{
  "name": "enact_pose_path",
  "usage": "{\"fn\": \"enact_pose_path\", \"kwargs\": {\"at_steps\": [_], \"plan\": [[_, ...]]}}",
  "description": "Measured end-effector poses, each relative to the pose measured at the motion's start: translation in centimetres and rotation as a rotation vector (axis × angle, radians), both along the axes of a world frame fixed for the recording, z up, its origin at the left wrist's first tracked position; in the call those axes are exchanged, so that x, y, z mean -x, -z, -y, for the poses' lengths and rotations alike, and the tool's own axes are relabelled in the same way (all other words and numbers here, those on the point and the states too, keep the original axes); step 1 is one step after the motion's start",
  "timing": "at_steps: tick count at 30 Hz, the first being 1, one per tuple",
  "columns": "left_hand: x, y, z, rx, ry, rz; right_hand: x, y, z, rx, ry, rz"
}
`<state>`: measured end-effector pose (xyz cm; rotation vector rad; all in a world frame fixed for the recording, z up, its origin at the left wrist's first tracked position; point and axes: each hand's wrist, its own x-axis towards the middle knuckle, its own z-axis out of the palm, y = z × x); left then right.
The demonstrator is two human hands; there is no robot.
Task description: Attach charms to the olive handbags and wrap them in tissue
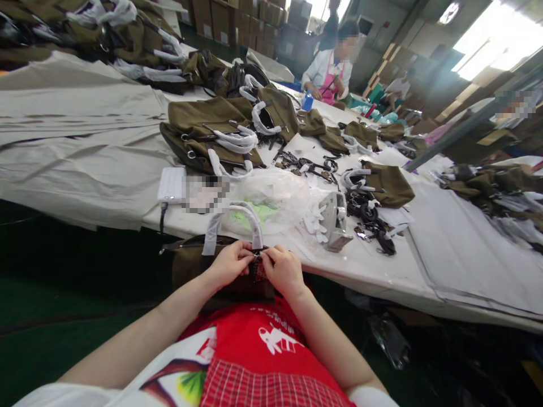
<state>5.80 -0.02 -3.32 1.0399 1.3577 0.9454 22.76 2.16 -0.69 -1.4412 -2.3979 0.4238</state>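
Note:
An olive-brown handbag [190, 271] with a dark top edge leans at the table's front edge, against my body. Its handle [244, 208] arches up, wrapped in whitish protective film. At the handle's right base, my left hand [231, 263] and my right hand [284, 271] meet, both with pinched fingertips. Between them is a small metal clasp [257, 256], with a dark, red-patterned charm [257, 272] hanging below it. Fingers partly cover the clasp, so how it joins the handle is hard to see.
Beyond the bag lie a crumpled clear plastic bag [275, 195], a grey tape dispenser [336, 220], a white power bank [172, 185] with a cable, and black straps [369, 212]. Olive handbags [212, 127] crowd the table [369, 277]. A person in a pink apron [328, 76] works across it.

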Motion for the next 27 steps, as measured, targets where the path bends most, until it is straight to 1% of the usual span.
{"fn": "enact_pose_path", "kwargs": {"at_steps": [3,8,10,14,17,19,20,22,23,25,27], "plan": [[-0.1,-0.3,0.0,0.024,-0.023,0.042,0.3,0.0,-1.0,0.041,0.007,-0.057],[-0.1,-0.2,0.1,-0.057,-0.043,0.04,0.9,0.1,-1.6,0.063,0.077,-0.174],[-0.1,0.0,0.2,-0.074,-0.048,0.034,1.0,0.3,-1.7,0.095,0.069,-0.215],[-0.1,0.4,0.2,-0.054,-0.042,0.05,1.0,0.8,-2.5,0.301,-0.004,-0.3],[-0.2,0.8,0.2,-0.058,-0.022,0.065,0.9,0.9,-3.3,0.442,-0.007,-0.309],[-0.2,0.9,0.3,-0.061,-0.012,0.058,0.9,0.8,-3.6,0.475,-0.024,-0.294],[-0.2,0.7,0.4,-0.057,-0.003,0.048,0.9,0.7,-3.6,0.46,-0.036,-0.291],[0.0,0.2,0.7,-0.082,-0.008,-0.025,0.9,0.6,-3.4,0.37,-0.049,-0.311],[0.1,-0.2,0.8,-0.129,-0.027,-0.106,1.0,0.6,-3.2,0.309,-0.042,-0.339],[0.5,-1.1,0.9,-0.283,-0.086,-0.331,1.0,0.5,-2.7,0.219,-0.009,-0.425],[0.8,-1.8,0.9,-0.432,-0.109,-0.5,0.9,0.3,-2.1,0.218,0.008,-0.526]]}}
